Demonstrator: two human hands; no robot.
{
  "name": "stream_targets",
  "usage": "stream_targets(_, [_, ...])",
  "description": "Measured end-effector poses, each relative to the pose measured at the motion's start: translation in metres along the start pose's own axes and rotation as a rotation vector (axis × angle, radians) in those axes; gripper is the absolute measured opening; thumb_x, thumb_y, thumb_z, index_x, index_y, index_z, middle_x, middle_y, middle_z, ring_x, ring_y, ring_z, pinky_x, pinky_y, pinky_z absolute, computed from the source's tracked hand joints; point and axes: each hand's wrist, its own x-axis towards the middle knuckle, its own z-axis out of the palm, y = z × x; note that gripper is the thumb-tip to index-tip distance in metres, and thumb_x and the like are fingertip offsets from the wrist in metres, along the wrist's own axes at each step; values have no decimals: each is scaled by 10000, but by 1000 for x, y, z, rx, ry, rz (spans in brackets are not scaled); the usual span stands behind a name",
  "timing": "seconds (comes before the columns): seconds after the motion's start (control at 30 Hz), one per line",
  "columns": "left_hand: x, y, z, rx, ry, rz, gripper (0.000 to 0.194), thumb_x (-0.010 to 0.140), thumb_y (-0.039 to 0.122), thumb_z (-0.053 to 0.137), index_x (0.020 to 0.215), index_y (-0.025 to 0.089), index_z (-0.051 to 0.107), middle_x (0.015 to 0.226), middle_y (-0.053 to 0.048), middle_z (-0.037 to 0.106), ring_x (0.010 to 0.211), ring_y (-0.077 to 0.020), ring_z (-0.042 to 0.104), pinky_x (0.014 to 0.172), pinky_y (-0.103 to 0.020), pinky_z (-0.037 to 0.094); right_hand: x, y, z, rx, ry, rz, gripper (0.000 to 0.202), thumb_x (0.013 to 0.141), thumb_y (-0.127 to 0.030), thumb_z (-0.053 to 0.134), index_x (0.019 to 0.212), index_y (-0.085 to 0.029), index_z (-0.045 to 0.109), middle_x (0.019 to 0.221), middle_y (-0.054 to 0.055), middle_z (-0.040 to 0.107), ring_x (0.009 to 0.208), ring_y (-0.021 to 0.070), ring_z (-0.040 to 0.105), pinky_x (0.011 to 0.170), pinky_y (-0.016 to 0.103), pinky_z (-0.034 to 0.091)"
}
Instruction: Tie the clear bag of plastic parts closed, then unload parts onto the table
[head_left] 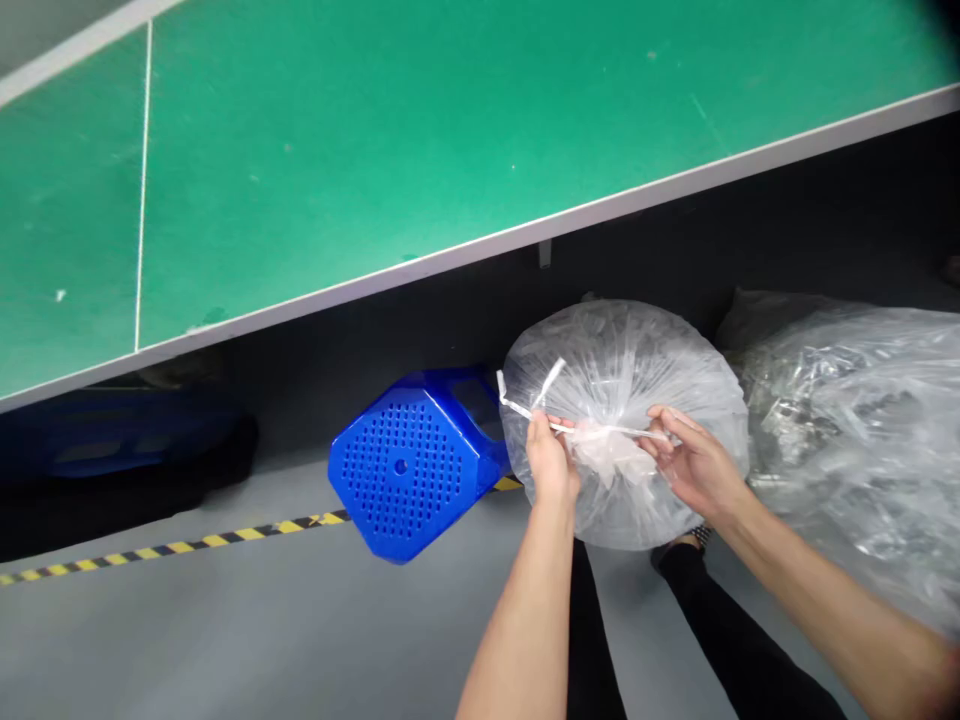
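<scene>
A clear plastic bag (675,350), bulging and gathered at its neck, stands on the floor in front of my legs. A thin white tie string (517,407) runs across the gathered neck, its loose ends sticking out to the left. My left hand (551,455) pinches this string left of the neck. On the right side of the neck, my right hand (690,455) has its thumb and fingers closed on the string's other part. What the bag contains is hard to make out through the plastic.
Left of the bag stands a blue plastic stool (405,470) with a perforated top. Another large clear plastic bag (862,420) lies at the right. A green-topped table (450,130) spans the far side, above dark space. Yellow-black tape (217,540) marks the floor.
</scene>
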Motion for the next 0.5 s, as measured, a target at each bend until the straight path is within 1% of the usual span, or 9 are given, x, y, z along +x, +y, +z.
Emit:
stream_targets(0.07, [1,-5,-5,-26,42,30,294,906,401,400,723,174,437,633,12,511,501,-107,464,512,-197,389,-1,-10,0,-22,-8,-33,169,889,-307,683,970,-174,618,689,-12,443,449,60,274,541,175,407])
stream_targets(0.13, [3,-11,-12,-42,85,33,300,889,427,419,722,178,426,619,31,483,488,-92,432,513,-186,372,-4,-26,0,-74,-21,-62,168,894,-282,661,1016,-177,612,865,35,534,411,33,165,425,157,295])
stream_targets(0.2, [3,-14,-20,-43,95,27,323,853,465,476,715,176,430,601,42,460,487,-85,414,515,-179,358,-9,-43,0,-160,-20,-92,167,902,-265,633,1053,-198,608,1008,64,555,398,32,147,386,179,220])
stream_targets(0.23, [2,-15,-23,-34,70,18,334,823,479,524,717,172,449,609,39,470,502,-88,424,520,-179,356,-11,-51,0,-214,-14,-106,186,899,-268,633,1074,-213,604,1070,72,548,397,34,175,381,190,206])
stream_targets(0.3, [-1,-17,-28,54,-43,-1,332,780,484,595,771,160,524,698,3,544,590,-112,485,554,-189,370,-14,-61,-2,-346,-5,-117,280,881,-307,655,1143,-245,578,1165,81,517,437,60,324,389,201,233])
stream_targets(0.37, [-5,-17,-30,279,-215,6,291,781,434,620,895,167,595,840,-32,604,734,-149,538,641,-209,394,-13,-59,-10,-504,10,-126,395,855,-363,678,1210,-265,533,1195,75,506,611,138,500,459,214,347])
stream_targets(0.43, [-8,-18,-30,555,-370,41,246,781,332,641,985,195,629,924,-33,619,830,-166,542,728,-223,388,-8,-46,-24,-722,12,-127,411,855,-418,645,1215,-262,524,1160,56,532,849,220,544,639,276,447])
stream_targets(0.47, [-9,-18,-30,625,-403,43,232,762,270,662,981,198,646,913,-29,621,828,-165,539,737,-220,379,-6,-36,-32,-867,-2,-123,393,859,-441,612,1199,-258,537,1149,47,538,920,239,531,730,316,451])
stream_targets(0.5, [-10,-19,-30,628,-409,20,223,739,214,678,960,192,659,883,-24,619,805,-159,535,725,-214,374,-4,-25,-40,-1024,-33,-107,381,863,-462,574,1185,-259,551,1144,39,538,948,248,524,778,346,443])
